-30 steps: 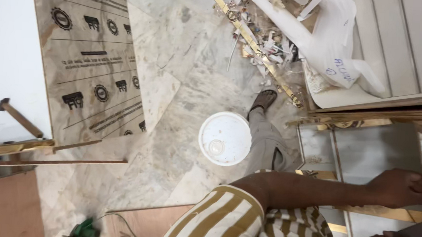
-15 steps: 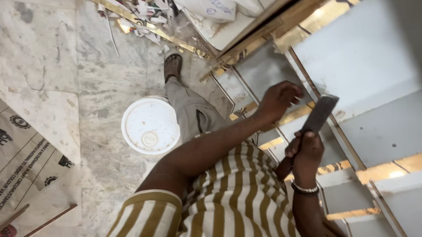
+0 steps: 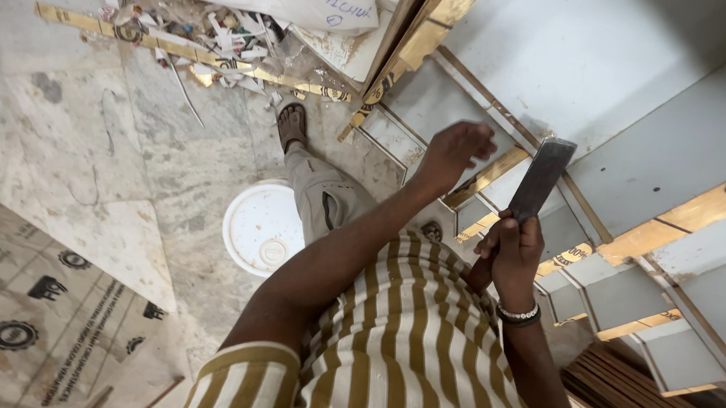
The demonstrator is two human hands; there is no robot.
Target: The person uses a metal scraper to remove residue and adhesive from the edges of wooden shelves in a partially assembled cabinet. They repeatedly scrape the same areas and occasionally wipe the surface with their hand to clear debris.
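Right hand (image 3: 513, 253) gripped shut around flat metal blade (image 3: 541, 180); left hand (image 3: 453, 153) loosely curled, holding nothing, on white panel (image 3: 486, 119).

Brown-and-cream striped shirt (image 3: 388, 348). Dark grey flat metal blade (image 3: 541, 180). White round bucket lid (image 3: 262, 227). Grey-white veined marble floor (image 3: 90, 137). White cabinet panels (image 3: 607, 51) edged with gold tape. Tan cardboard sheet (image 3: 29, 310) printed with black emblems.
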